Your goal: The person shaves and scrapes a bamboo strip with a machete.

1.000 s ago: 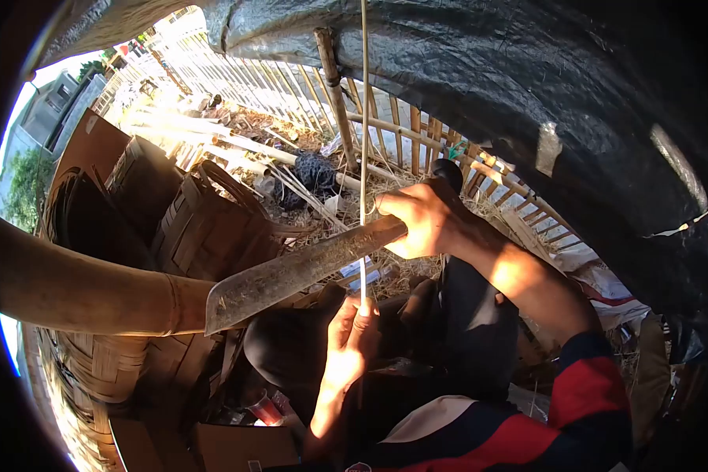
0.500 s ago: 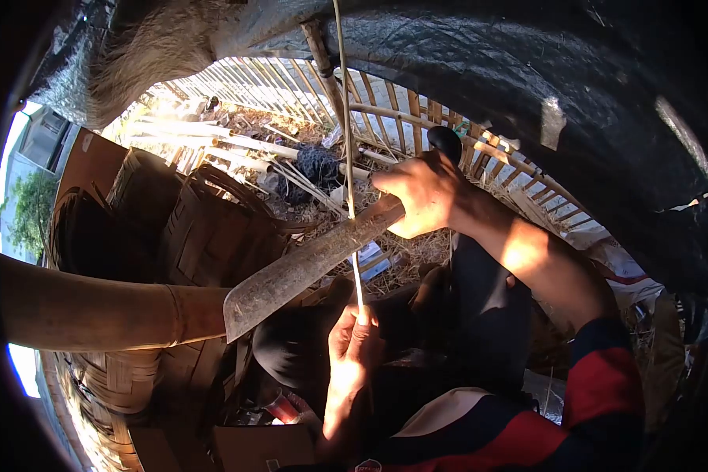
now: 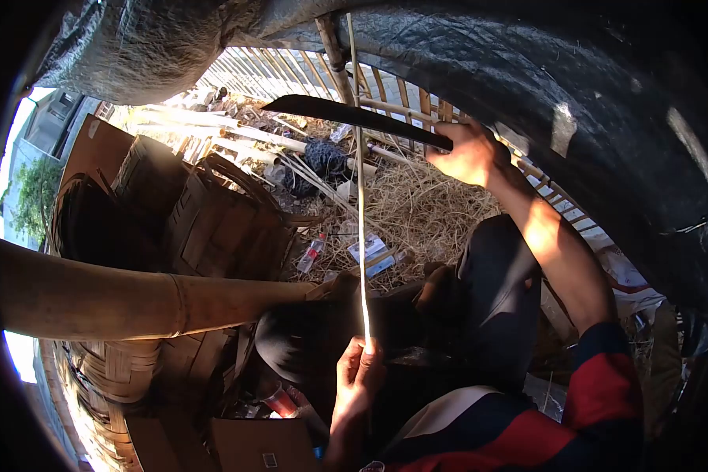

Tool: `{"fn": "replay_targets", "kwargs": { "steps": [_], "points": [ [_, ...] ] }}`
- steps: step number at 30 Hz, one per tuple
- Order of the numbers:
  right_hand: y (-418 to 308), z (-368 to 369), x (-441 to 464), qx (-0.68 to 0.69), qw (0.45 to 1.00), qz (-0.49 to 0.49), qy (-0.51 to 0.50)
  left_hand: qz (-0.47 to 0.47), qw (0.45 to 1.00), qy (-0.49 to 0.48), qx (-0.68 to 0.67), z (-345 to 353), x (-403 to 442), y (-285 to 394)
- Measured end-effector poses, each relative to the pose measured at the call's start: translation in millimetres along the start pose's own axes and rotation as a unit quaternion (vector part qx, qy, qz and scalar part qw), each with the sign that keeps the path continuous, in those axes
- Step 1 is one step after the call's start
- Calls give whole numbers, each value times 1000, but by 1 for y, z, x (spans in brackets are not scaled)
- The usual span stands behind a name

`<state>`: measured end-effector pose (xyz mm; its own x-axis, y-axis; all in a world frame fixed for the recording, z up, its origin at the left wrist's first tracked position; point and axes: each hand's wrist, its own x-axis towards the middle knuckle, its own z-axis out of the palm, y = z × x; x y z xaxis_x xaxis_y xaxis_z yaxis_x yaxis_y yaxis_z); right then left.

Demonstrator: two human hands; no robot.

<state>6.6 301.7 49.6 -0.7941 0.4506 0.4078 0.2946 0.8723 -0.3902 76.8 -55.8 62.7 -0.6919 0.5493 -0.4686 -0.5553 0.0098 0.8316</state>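
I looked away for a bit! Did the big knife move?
Yes. The big knife moved up the picture: earlier it was below the black bundle, now it's above it.

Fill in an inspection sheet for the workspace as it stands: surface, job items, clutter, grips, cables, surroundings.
Surface: ground strewn with straw.
Job items: pale thin strip, roughly upright in view; machete crossing it in view, contact unclear.
Clutter: plastic bottle and black plastic bag on the ground; woven basketry to the left; cardboard at the bottom.
Grips: left grip pinches the strip near its lower visible end; right grip is closed on the machete at its handle end.
Cables: nothing seen.
Surroundings: thick bamboo pole entering from the left; slatted fence ahead; dark sheeting overhead and right.
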Motion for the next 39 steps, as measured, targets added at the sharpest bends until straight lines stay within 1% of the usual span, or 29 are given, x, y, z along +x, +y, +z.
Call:
{"fn": "replay_targets", "kwargs": {
  "steps": [1, 2, 3, 5, 7, 8, 9, 11, 12, 14, 15, 17, 18, 20, 23, 25, 26, 29, 30, 33, 34, 35, 36, 37, 38, 39],
  "points": [
    [2, 3, -5, -14, 998, -27, 62, 7, 1000, 5, 13, 4, 6, 1],
    [7, 3, 0, 60, 994, -37, -81, 15, 1000, 10, 25, 8, 13, 1],
    [-2, -2, -4, 88, 981, -17, -172, 18, 1000, 12, 18, 13, 21, 2],
    [-31, -27, -11, 19, 964, -79, -254, 60, 997, 11, 55, 25, 39, 6],
    [-48, -35, -17, 2, 952, -182, -246, 60, 997, 5, 54, 34, 48, 11],
    [-53, -29, -21, 6, 950, -194, -246, 71, 995, 1, 65, 38, 52, 12],
    [-64, -35, -18, -17, 943, -182, -278, 82, 994, -1, 78, 39, 54, 12],
    [-68, -33, -21, -7, 959, -169, -228, 89, 992, -10, 84, 39, 53, 12],
    [-63, -26, -19, -6, 959, -168, -229, 104, 990, 0, 96, 38, 53, 10],
    [-50, -7, -11, 123, 950, -168, -233, 118, 987, 12, 109, 36, 50, 8],
    [-50, -7, -10, 124, 950, -167, -234, 115, 987, 17, 115, 35, 48, 8],
    [-52, -16, -6, 73, 952, -152, -254, 111, 986, 21, 121, 35, 46, 9],
    [-55, -23, -4, 39, 956, -148, -249, 111, 986, 20, 121, 36, 46, 9],
    [-47, -17, -4, 33, 956, -149, -249, 110, 987, 16, 120, 36, 46, 8],
    [-31, -11, -4, 15, 958, -148, -245, 85, 991, 9, 108, 35, 42, 4],
    [-26, -10, -5, 9, 974, -149, -169, 82, 992, 6, 99, 34, 41, 3],
    [-24, -12, 1, 8, 965, -109, -238, 82, 992, 4, 99, 34, 41, 3],
    [-20, -9, -3, -8, 967, -101, -232, 87, 991, 4, 101, 33, 41, 4],
    [-19, -8, -2, -10, 968, -99, -232, 72, 993, 2, 97, 32, 41, 6],
    [-12, -2, -3, -31, 971, -115, -205, 48, 995, -4, 85, 31, 33, 7],
    [-5, 6, -3, -24, 985, -99, -141, 40, 996, -6, 75, 32, 29, 9],
    [3, 13, -2, -17, 993, -83, -76, 9, 996, 15, 91, 37, 21, 15],
    [4, 7, 6, 17, 993, -1, -118, 41, 997, 2, 72, 33, 18, 6],
    [8, 5, 9, 55, 989, 28, -135, 72, 996, -9, 53, 31, 13, 0],
    [16, 12, 5, 30, 993, 8, -116, 47, 998, -4, 46, 30, 8, -2],
    [14, 12, 4, 3, 995, -14, -97, 48, 998, -2, 44, 30, 9, -4]
  ]
}}
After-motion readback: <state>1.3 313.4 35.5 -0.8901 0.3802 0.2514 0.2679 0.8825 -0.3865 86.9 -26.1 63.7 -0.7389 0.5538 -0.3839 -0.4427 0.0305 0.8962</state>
